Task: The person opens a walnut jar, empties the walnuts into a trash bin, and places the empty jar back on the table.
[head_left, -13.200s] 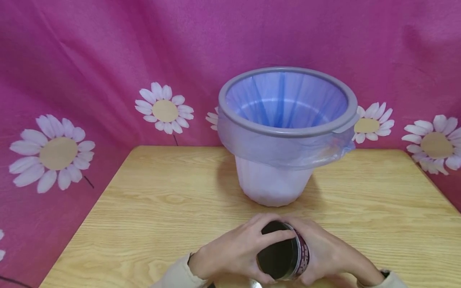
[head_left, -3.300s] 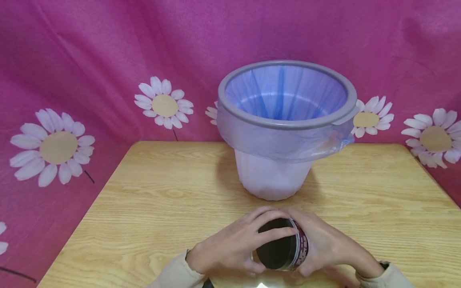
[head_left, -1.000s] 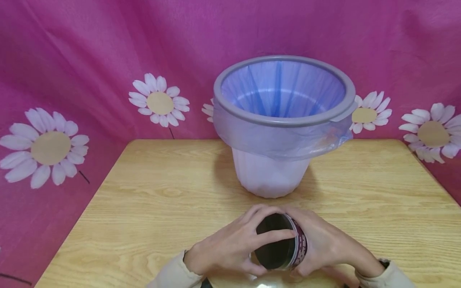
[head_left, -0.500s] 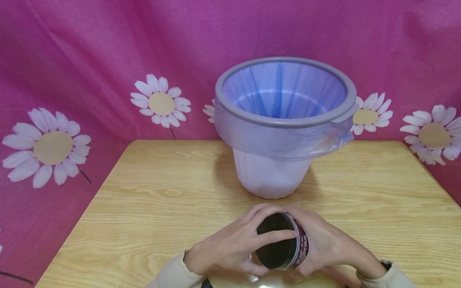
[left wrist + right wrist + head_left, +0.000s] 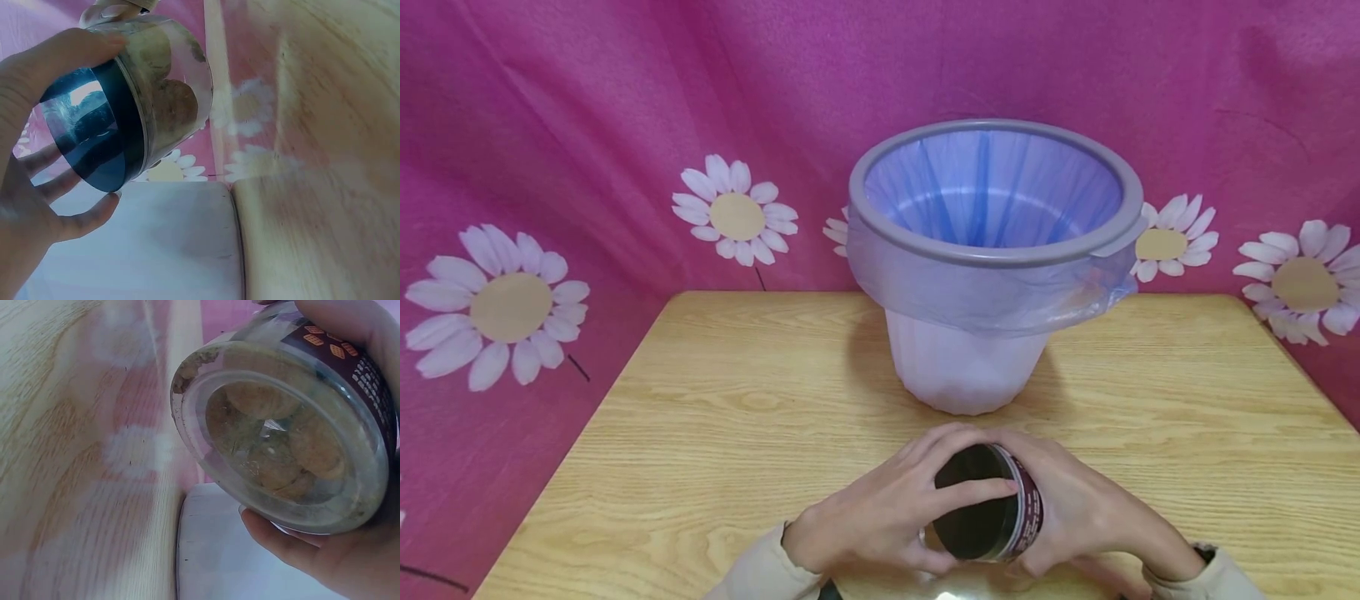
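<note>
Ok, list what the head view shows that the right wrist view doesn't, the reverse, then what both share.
Only the head view: the gray rim and blue bag of the bin, the top of the dark lid on the jar, the back of the left hand and the sleeves.

Only the right wrist view: the jar's clear base, the round biscuit-like pieces inside and the small pictures on the label.

Both: the jar and label, the right hand, the table and the pink cloth. The white surface low in the wrist view is probably the bin's side.
</note>
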Available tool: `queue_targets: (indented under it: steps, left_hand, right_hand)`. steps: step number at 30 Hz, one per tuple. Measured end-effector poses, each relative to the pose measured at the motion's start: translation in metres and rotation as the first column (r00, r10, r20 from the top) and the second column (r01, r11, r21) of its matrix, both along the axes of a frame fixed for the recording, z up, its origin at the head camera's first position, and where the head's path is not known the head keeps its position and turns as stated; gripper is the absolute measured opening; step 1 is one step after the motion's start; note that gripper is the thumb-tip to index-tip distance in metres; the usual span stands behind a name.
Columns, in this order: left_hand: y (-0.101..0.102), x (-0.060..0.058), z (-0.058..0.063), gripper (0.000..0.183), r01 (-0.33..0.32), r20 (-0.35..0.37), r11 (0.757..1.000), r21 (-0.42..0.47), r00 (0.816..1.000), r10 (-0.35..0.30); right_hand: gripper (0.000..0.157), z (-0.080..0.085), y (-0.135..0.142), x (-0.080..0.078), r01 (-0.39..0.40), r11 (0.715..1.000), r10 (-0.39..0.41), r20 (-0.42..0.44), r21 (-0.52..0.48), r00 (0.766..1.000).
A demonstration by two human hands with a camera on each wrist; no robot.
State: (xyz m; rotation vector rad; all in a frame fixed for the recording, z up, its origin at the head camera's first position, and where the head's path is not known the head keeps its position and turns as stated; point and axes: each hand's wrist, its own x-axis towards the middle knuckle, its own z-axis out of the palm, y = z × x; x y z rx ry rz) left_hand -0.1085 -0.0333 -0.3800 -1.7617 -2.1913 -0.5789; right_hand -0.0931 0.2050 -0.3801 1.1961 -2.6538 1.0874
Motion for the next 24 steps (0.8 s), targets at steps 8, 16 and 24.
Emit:
queue_targets:
  steps: [8,16,24]
  left_hand:
    - [-0.0009,0.0006,0.0008,0.090,-0.014,0.028,1.000,0.010,1.000,0.013]
    - [-0.0001,0.0002,-0.0012,0.089,0.006,0.024,1.000,0.012,1.000,-0.007]
    - [0.0004,0.0029,-0.0010,0.092,-0.027,0.047,1.000,0.007,0.999,0.027]
  right_hand:
    - [0.108,-0.0020,-0.0002,-0.0022,-0.047,0.999,0.046,-0.022,-0.026,0.999]
    - [0.104,-0.0009,-0.0009,-0.0023,-0.060,0.998,0.061,0.005,-0.036,0.998]
    - [0.104,-0.0014,-0.0011,-0.0021,-0.057,0.998,0.058,0.011,-0.040,0.998]
